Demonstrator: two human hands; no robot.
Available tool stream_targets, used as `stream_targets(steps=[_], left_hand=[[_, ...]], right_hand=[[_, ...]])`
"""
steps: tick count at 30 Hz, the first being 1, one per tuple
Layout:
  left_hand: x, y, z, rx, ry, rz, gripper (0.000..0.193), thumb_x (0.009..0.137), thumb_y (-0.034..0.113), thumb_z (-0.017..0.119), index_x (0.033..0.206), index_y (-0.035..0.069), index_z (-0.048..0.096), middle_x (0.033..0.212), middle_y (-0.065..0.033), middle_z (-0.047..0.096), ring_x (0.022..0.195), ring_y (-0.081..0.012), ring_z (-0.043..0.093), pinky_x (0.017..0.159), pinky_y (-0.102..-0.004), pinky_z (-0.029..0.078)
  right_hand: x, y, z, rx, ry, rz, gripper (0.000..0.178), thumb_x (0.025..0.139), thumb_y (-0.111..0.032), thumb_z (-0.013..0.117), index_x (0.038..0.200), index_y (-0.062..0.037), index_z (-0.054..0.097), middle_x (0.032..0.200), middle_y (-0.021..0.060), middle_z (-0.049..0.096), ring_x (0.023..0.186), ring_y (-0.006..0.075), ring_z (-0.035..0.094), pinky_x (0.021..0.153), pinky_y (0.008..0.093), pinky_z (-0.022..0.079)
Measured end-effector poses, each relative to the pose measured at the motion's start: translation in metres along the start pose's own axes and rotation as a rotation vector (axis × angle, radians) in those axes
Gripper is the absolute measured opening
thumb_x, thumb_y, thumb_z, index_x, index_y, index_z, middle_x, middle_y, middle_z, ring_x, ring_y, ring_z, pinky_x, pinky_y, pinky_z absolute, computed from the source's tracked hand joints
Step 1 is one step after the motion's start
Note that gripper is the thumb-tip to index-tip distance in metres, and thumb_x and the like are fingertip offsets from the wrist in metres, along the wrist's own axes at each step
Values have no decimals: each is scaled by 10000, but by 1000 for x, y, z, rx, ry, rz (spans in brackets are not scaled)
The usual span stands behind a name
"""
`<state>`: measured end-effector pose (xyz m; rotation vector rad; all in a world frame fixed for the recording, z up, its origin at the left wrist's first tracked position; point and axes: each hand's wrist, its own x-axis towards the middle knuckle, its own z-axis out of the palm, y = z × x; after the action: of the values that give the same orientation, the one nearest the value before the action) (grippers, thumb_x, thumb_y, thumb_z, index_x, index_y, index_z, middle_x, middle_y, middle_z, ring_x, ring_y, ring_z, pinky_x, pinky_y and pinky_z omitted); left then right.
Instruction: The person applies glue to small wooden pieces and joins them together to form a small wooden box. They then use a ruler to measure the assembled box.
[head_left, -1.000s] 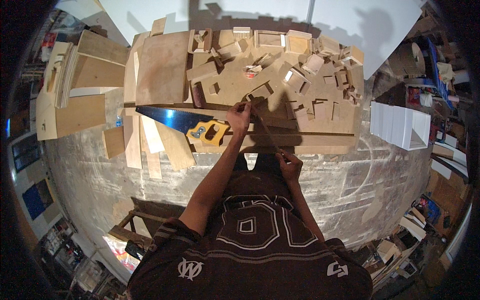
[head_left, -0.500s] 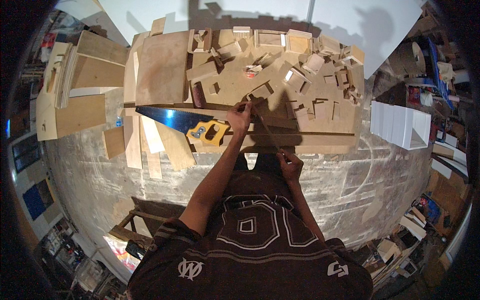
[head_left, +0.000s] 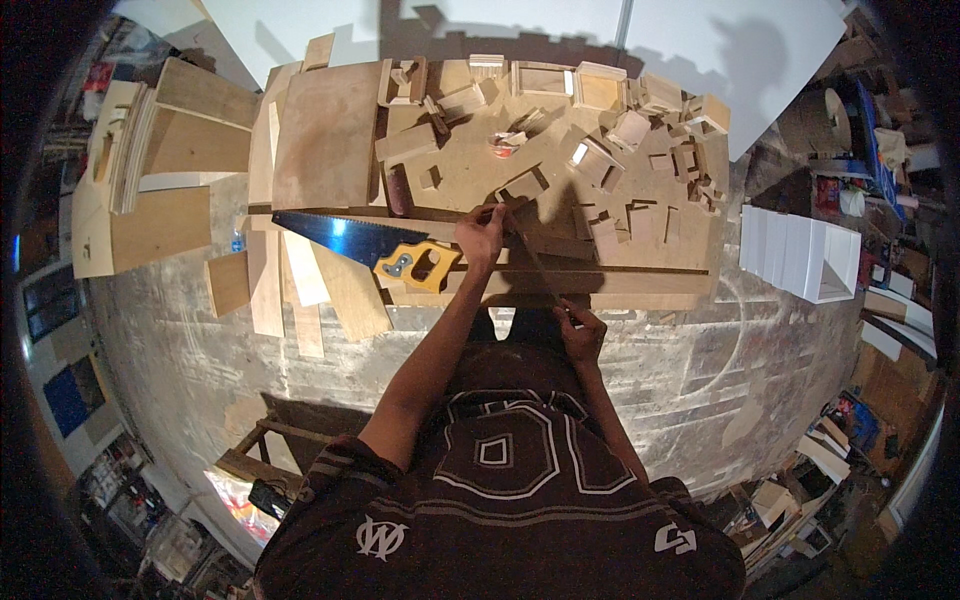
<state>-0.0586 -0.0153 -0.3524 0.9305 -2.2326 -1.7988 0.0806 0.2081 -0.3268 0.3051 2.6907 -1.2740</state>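
Right of the handsaw [head_left: 355, 238], a thin strip [head_left: 537, 262] slants across deep shadow, its material impossible to tell. The left hand [head_left: 480, 232], just beside the saw, pinches the strip's far end; the right hand [head_left: 580, 328], farther right and nearer the wearer than the saw, has its fingers curled around the near end. Both tips vanish inside the grips. Beyond the saw to the right, a small red-sided container [head_left: 502, 150] stands on the surface [head_left: 462, 165], its contents too small to make out.

White box [head_left: 782, 250] on scuffed grey floor [head_left: 665, 385]
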Motion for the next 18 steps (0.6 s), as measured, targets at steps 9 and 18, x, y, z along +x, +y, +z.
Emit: stream_targets(steps=[9, 18], left_hand=[[2, -2, 1, 68, -7, 7, 267, 852, 234, 772, 938, -18, 754, 768, -144, 735, 701, -196, 702, 672, -329, 540], [2, 6, 1, 136, 3, 21, 265, 848, 223, 759, 939, -26, 752, 762, -163, 732, 699, -210, 710, 664, -340, 543]], right_hand=[[1, 0, 0, -18, -9, 23, 269, 827, -218, 804, 1062, -93, 774, 852, 119, 753, 716, 171, 698, 668, 313, 536], [2, 5, 1, -26, -11, 17, 272, 825, -222, 804, 1066, -101, 774, 827, 118, 745, 697, 175, 691, 664, 314, 536]])
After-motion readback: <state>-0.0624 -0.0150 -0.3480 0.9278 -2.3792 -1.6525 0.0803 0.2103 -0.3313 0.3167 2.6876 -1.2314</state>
